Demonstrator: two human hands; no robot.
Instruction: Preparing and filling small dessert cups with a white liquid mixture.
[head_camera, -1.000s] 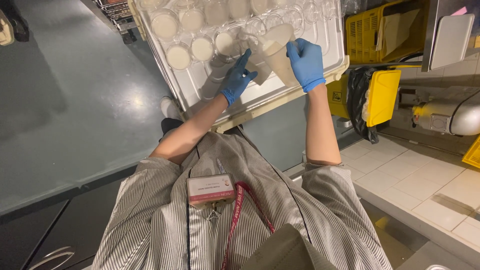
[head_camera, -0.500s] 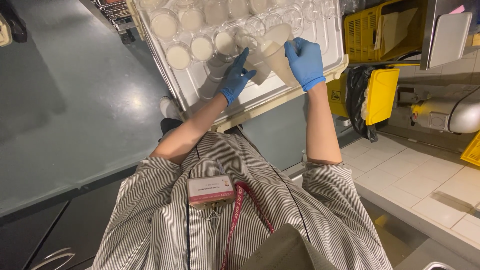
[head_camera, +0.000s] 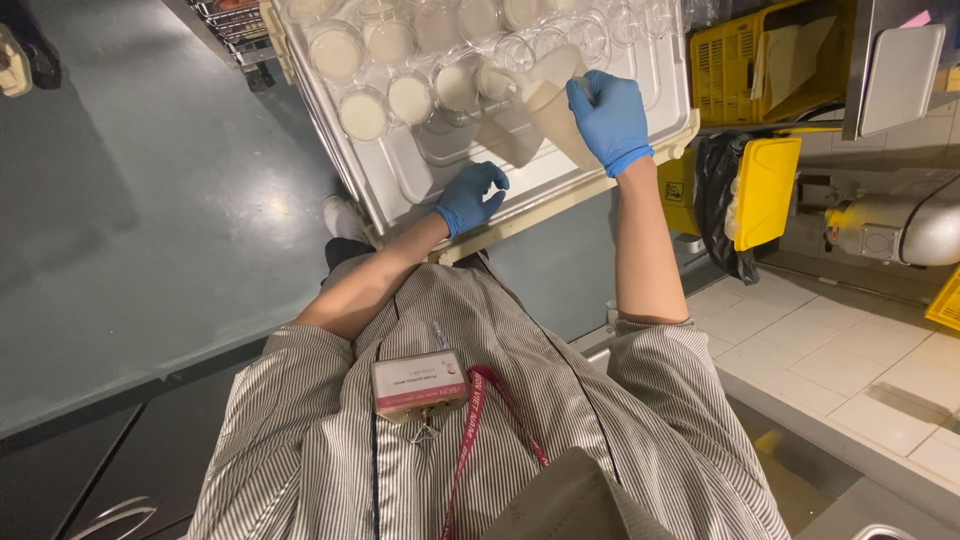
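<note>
A large white tray (head_camera: 640, 95) lies before me with several clear round cups (head_camera: 363, 113) holding a pale cream filling. My right hand (head_camera: 610, 118), in a blue glove, grips a translucent jug (head_camera: 545, 105) of cream liquid tilted over the cups. My left hand (head_camera: 470, 198), also blue-gloved, hovers over the bare front part of the tray with its fingers loosely curled and nothing in it. Both forearms are bare below striped sleeves.
A yellow crate (head_camera: 775, 65) and a yellow bin with a black bag (head_camera: 745, 195) stand right of the tray. A grey cylindrical machine (head_camera: 900, 230) sits at the far right. Grey floor (head_camera: 140, 200) lies left, white tiles (head_camera: 850, 350) right.
My left hand has drawn back from the cups toward the tray's near edge. The right hand still holds the jug, tipped over the cups.
</note>
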